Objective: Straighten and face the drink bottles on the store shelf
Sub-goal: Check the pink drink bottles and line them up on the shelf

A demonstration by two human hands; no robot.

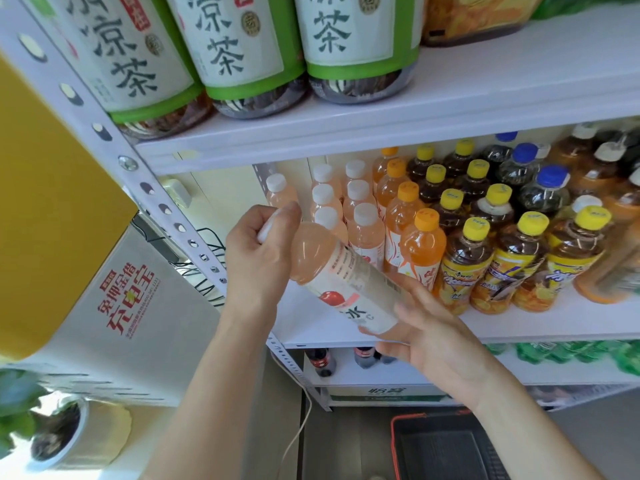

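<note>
- The left hand [256, 261] is clenched round the white cap and neck of a pink bottle [332, 271].
- The right hand [436, 344] grasps the same bottle at its base, fingers curled under and round the lower end.
- The bottle is off the shelf, in the air in front of the middle shelf [519, 323]. It is tilted, cap up and to the left, base down and to the right, and its label shows a red fruit.
- Behind it on the middle shelf, at the left end, more pink bottles [363, 216] with white caps stand upright in rows running from near to far.
- Just right of them stands a row of orange bottles [420, 244] with orange caps.
- Further right are dark tea bottles [467, 258] with yellow caps and yellow labels, in several rows.
- Blue-capped bottles [550, 188] stand far back on the right.
- On the top shelf [450, 98] stand big bottles [242, 46] with green and white labels.
- On the lower shelf, cola bottles [320, 362] stand at the left and green bottles [571, 351] at the right.
- A red-rimmed basket [443, 445] sits on the floor, near and below the right arm.
- Left of the rack are a white box [128, 299] with red characters, a yellow panel [52, 202] and a potted plant [59, 431].
- A pale cable [301, 420] hangs down beside the rack's post.
</note>
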